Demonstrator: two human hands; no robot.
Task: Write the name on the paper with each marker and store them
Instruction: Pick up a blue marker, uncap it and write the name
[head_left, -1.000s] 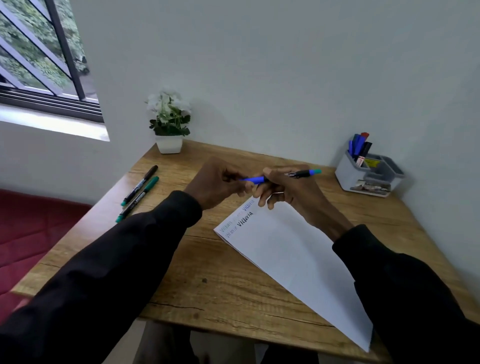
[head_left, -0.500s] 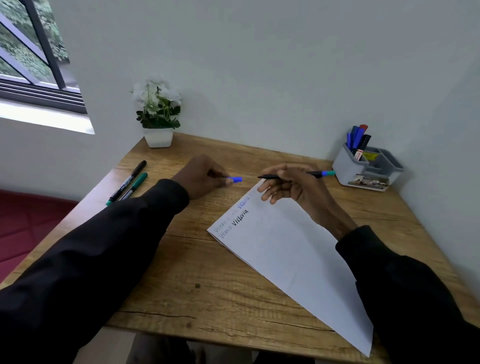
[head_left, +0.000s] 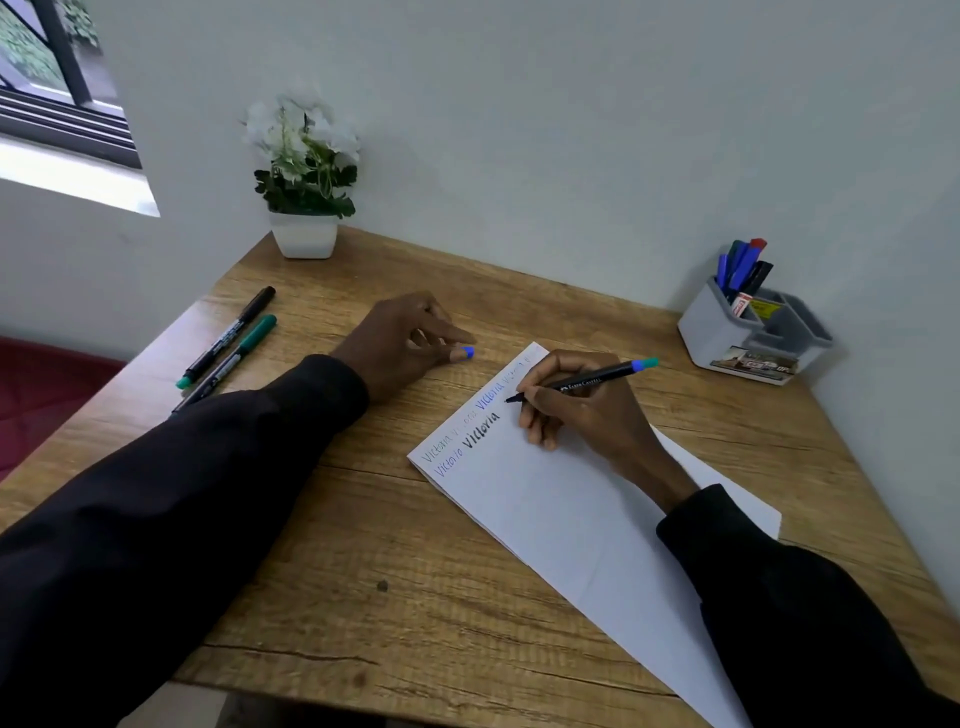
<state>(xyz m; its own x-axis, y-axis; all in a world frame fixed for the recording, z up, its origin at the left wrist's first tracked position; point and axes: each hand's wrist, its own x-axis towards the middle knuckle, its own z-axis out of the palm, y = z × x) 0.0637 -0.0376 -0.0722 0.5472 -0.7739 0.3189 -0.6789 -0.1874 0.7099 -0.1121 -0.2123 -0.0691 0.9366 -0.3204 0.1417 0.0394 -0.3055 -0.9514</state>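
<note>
head view: only camera, everything below is from it
right hand (head_left: 576, 410): writing pinch on a black marker (head_left: 584, 383), blue-green end up toward 2 o'clock
tip: down at the far end of the paper (head_left: 561, 499), just at 3 o'clock of the black name (head_left: 483, 428); contact with the sheet can't be confirmed
left hand (head_left: 400, 343): fingers curled, pinching the blue cap (head_left: 467, 352), resting on the surface (head_left: 415, 597) at 9 o'clock of the tip, off the paper
step: likely starting the name with this marker
how: little room left before the paper edge, so keep letters compact; sheet is held only by the writing hand's heel, so go light
cap: keep it in hand for recapping
after: holder (head_left: 753, 338) at 2 o'clock; two loose markers (head_left: 228, 343) wait at 10 o'clock
</note>
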